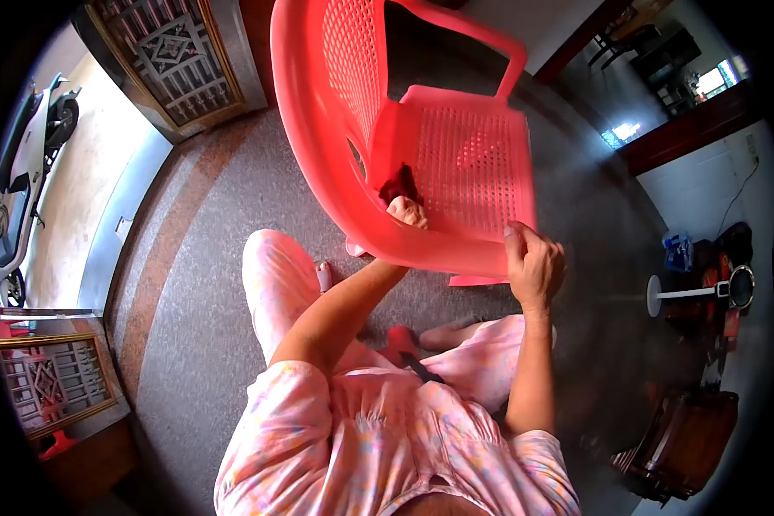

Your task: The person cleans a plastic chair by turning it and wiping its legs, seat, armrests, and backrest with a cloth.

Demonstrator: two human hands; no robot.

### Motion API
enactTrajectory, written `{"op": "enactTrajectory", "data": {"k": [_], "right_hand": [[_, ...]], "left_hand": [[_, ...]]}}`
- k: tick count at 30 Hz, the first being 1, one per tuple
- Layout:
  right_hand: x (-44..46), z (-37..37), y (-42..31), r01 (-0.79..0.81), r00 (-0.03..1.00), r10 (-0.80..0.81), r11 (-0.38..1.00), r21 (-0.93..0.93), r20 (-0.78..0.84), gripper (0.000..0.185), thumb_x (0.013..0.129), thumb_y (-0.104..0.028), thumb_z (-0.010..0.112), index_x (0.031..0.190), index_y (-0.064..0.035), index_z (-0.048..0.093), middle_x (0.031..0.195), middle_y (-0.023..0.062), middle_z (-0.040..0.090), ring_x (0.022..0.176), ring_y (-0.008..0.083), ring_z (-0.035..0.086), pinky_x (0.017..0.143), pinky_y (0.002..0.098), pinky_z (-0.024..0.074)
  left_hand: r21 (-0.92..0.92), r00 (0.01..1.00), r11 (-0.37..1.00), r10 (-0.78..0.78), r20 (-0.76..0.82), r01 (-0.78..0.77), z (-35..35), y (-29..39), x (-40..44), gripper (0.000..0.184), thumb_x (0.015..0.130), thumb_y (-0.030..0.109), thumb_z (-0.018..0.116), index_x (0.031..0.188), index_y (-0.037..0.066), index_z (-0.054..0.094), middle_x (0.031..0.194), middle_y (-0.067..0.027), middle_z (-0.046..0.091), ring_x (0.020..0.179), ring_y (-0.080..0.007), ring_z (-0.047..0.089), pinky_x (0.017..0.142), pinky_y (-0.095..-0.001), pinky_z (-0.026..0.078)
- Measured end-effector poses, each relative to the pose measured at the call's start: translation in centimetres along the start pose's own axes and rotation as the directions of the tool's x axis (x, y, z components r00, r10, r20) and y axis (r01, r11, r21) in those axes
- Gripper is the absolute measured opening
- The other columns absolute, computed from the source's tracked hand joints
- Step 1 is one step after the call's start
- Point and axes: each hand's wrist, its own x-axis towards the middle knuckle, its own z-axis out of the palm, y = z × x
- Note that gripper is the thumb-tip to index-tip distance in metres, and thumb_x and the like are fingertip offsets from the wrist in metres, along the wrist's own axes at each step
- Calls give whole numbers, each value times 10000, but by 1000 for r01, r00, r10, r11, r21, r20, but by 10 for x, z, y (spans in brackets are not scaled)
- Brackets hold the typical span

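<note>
A red plastic armchair (477, 142) with a perforated seat and back stands right in front of me, turned sideways. My left hand (408, 211) reaches in past the near armrest, its fingers closed on a dark red cloth (398, 182). The cloth lies against the seat, close to where it meets the back. At the front end of the same armrest, my right hand (537, 267) grips the plastic, thumb on top and fingers around the outer side. Part of my left hand is hidden behind the armrest.
Beside my knees is grey speckled floor (198, 258). An open doorway at left shows a parked motorbike (30, 181). Ornate door panels (170, 60) flank it. At right are a white stand (684, 294) and a dark wooden piece of furniture (684, 443).
</note>
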Motion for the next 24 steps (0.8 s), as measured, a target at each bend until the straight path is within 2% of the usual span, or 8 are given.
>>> {"op": "enactTrajectory", "data": {"k": [6,8,11,14,17,20,21,24], "right_hand": [[-1,3,2,-12,1000,12,999,-39,-4,263,782,-328,550,799,-96,671,615,153,601,591,309,586,624,384,431],[0,-1,-1,-18,1000,18,999,-44,-1,263,784,-329,547,796,-96,670,621,152,603,599,310,587,629,386,433],[0,1,0,-21,1000,21,1000,3,12,267,789,-328,541,794,-94,668,636,150,609,621,313,590,647,388,434],[-1,-1,1,-32,998,29,998,57,51,283,804,-332,520,831,-90,665,680,150,620,663,318,591,678,391,425],[-1,-2,4,7,999,-8,1000,12,53,299,820,-344,493,853,-95,655,723,151,625,683,325,583,672,398,416],[-2,-2,2,-11,998,11,1000,-7,56,287,819,-341,496,839,-103,654,708,151,620,675,329,579,666,398,415],[-1,-4,0,-23,998,23,1000,-4,66,263,814,-329,506,831,-112,654,687,147,612,664,329,573,662,399,415],[-1,-3,-3,-48,997,50,998,-33,57,242,808,-314,517,815,-112,651,670,145,604,653,328,569,658,403,416]], "left_hand": [[-600,864,794,-235,-445,-93,7,77,21,165,660,230,560,659,67,589,709,-80,549,738,-248,499,553,-345,409],[-783,852,615,-455,-261,88,15,135,42,129,684,183,540,624,69,544,693,-77,527,711,-258,477,568,-393,388],[-653,801,750,-326,-502,-103,-21,142,46,161,687,235,565,627,86,584,670,-73,526,728,-267,501,519,-374,411],[-761,871,644,-325,-369,-82,-21,113,36,115,689,164,530,642,66,568,712,-92,543,708,-267,486,555,-377,397],[-535,962,844,-114,-247,-38,-9,37,11,142,667,213,531,627,93,594,742,-69,570,761,-256,488,566,-384,409],[-401,883,915,-218,-417,36,20,-21,-7,106,646,183,544,628,86,581,764,-69,560,842,-260,486,601,-352,453],[97,902,989,-59,-429,110,16,-37,-11,109,649,188,546,637,88,589,784,-71,566,851,-261,486,611,-355,458],[-408,926,907,-236,-296,101,-25,-41,-13,117,650,195,564,668,95,624,801,-60,582,858,-252,494,606,-370,459]]}}
